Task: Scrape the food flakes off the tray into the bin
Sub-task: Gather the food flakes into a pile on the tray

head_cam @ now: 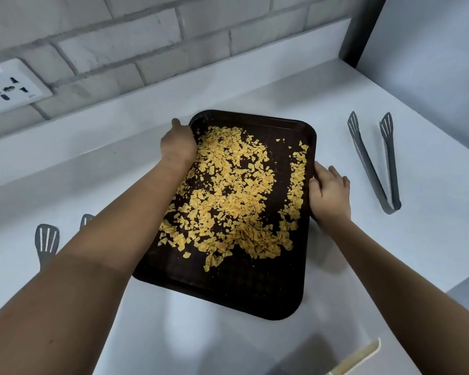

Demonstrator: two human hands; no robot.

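Note:
A dark brown rectangular tray (228, 288) lies on the white counter, covered over its far and middle part with several yellow food flakes (228, 196). My left hand (178, 143) grips the tray's far left rim near the corner, fingers curled over the edge. My right hand (329, 193) holds the tray's right rim, thumb on top and fingers along the outside. My left forearm crosses over the tray's left side and hides that edge. No bin is in view.
Grey slotted tongs (374, 161) lie on the counter (336, 266) right of the tray. A second pair of grey tongs (47, 242) lies at the left, partly under my left arm. A cream-handled tool (358, 357) sits near the front edge. A wall socket (8, 89) is at the back left.

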